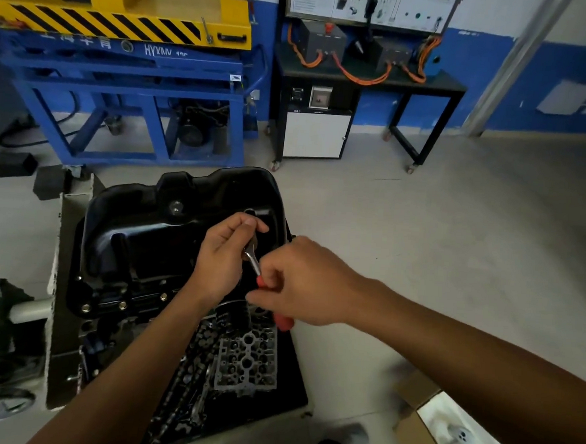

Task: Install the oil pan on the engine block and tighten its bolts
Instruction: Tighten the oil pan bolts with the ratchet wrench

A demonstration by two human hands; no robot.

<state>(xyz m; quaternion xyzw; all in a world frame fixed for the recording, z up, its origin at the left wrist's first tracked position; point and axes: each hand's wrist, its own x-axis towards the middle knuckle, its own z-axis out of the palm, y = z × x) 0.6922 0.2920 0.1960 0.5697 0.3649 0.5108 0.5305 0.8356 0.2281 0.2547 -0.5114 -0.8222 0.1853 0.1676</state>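
Note:
The black oil pan (pixel 153 234) lies on the engine block (pixel 107 313) in the middle of the head view, with bolts showing along its near flange (pixel 122 304). A ratchet wrench (pixel 253 262) with a red handle reaches to the pan's right edge. My left hand (pixel 224 255) pinches the ratchet's head end from above. My right hand (pixel 301 280) grips the red handle. The bolt under the ratchet head is hidden by my left hand.
A cylinder head (pixel 247 359) and loose engine parts lie on a black mat (pixel 292 386) below the pan. A cardboard box (pixel 443 430) sits at lower right. A blue and yellow lift (pixel 122 74) and a black bench (pixel 369 79) stand behind on the tiled floor.

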